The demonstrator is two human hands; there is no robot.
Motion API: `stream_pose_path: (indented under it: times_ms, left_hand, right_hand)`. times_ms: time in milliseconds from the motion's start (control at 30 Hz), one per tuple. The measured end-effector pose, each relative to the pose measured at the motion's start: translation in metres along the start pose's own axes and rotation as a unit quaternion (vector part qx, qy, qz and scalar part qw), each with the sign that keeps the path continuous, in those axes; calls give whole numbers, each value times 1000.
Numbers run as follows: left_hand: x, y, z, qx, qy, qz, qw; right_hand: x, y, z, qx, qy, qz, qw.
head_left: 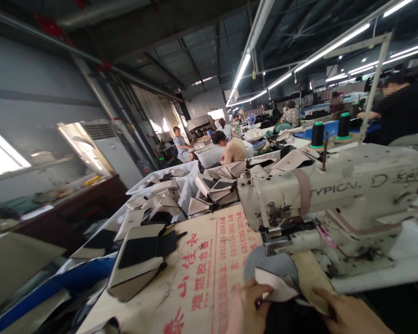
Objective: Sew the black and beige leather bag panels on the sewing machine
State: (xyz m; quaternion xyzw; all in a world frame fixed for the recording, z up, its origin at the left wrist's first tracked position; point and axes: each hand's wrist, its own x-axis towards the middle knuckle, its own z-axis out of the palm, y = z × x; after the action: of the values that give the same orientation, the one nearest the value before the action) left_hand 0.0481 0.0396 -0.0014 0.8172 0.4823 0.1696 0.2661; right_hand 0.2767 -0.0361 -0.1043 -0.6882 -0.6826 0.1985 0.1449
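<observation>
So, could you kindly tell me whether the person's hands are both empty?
No, the left hand grips a pale-and-black piece and the right hand holds its other side.

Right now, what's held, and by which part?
Black-and-beige cloth: left hand pinches its pale flap; right hand holds its right edge.

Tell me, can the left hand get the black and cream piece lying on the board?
Probably yes: only the flat board seems to lie between the left hand and the piece, though it may need to drop the cloth.
</observation>
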Motion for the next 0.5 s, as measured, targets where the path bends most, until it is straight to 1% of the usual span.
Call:
stream_pose_path:
  times_ms: [67, 133, 200, 300, 367, 433, 500]
  left_hand:
    - [0, 10, 5, 1, -5, 17, 1000]
    - [-2, 11, 6, 17, 13, 25, 999]
    - [-3, 6, 5, 47, 24, 27, 998]
    - [3, -3, 1, 93, 32, 70, 993]
    - [11, -9, -2, 104, 51, 99, 988]
    - [19, -14, -3, 106, 72, 110, 986]
    - [25, -20, -5, 105, 72, 128, 984]
  right_hand:
    - [-2, 1, -4, 24, 3, -54, 998]
    - [4, -7, -8, 63, 22, -97, 993]
    - [15, -20, -14, 108, 27, -96, 989]
    - [34, -38, -27, 163, 20, -99, 981]
    - [47, -46, -38, 174, 20, -125, 977]
    - [58, -50, -46, 170, 22, -154, 973]
    - [65, -51, -49, 159, 22, -176, 971]
